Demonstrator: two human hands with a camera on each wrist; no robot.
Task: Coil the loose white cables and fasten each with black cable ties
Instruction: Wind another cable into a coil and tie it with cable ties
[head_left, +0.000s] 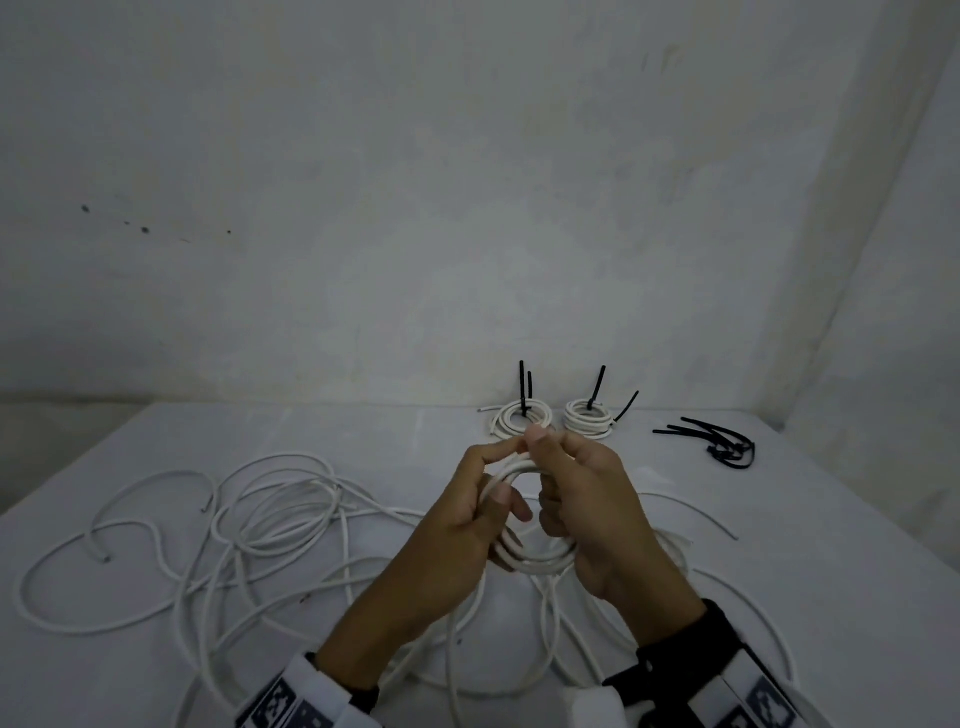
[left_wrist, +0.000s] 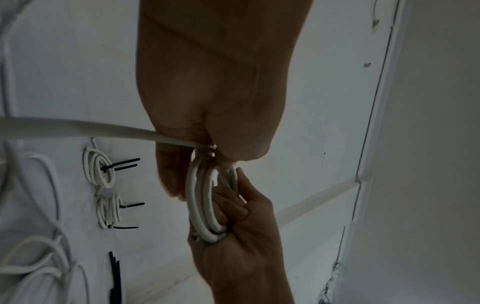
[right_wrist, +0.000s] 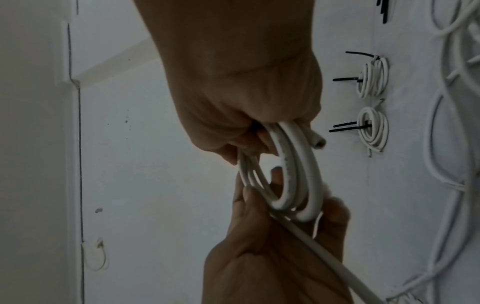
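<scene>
Both hands hold a partly wound white cable coil (head_left: 535, 564) upright above the table. My left hand (head_left: 493, 483) pinches its left side between thumb and fingers. My right hand (head_left: 563, 470) has its fingers curled around the right side. In the left wrist view the coil (left_wrist: 200, 205) runs from my left hand (left_wrist: 207, 107) down into my right hand (left_wrist: 239, 236), and a cable tail (left_wrist: 78, 127) leads off left. In the right wrist view the coil (right_wrist: 298, 174) shows a cut cable end (right_wrist: 396, 142) by my right hand (right_wrist: 246, 92). Loose black cable ties (head_left: 722, 441) lie at the back right.
Two tied coils (head_left: 522, 418) (head_left: 589, 418) with upright black tie tails sit at the table's far edge. Loose white cables (head_left: 260, 519) sprawl over the left and near parts of the white table (head_left: 831, 519). A white wall (head_left: 467, 208) rises close behind.
</scene>
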